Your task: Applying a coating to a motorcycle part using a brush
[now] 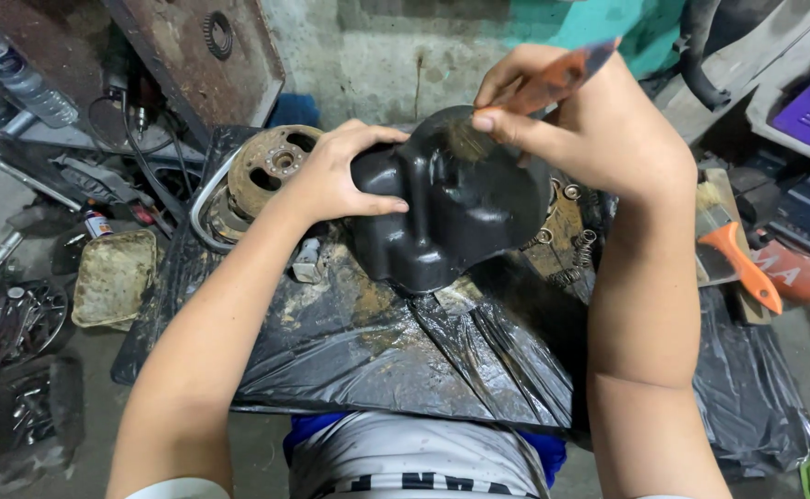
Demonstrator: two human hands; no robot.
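1. Grimy workshop floor all round, with a surface point(350, 351) draped in black plastic sheet, stained with rust and grease
2. Left hand point(336, 176) grips the left edge of a black cover point(442, 212); its fingers are spread and curled over the rim, thumb on the near face, steadying it
3. Right hand point(571, 120) pinches an orange-handled brush point(553, 81) between thumb and fingers, bristles touching the cover's top just under the fingertips
4. Cover sits tilted between both hands, its lower edge resting on the sheet
5. Behind the left fingers lies a rusty rotor point(276, 166); beneath the right wrist are loose springs point(571, 249); well to the right of the right arm lies a second brush point(733, 245)
6. Left of the left forearm sits a dirty tray point(114, 277)
7. Step in hand looks like brushing dirt off the cover's upper ridge; a further stroke would call for a firm left hold and a turn of the cover to reach unbrushed faces
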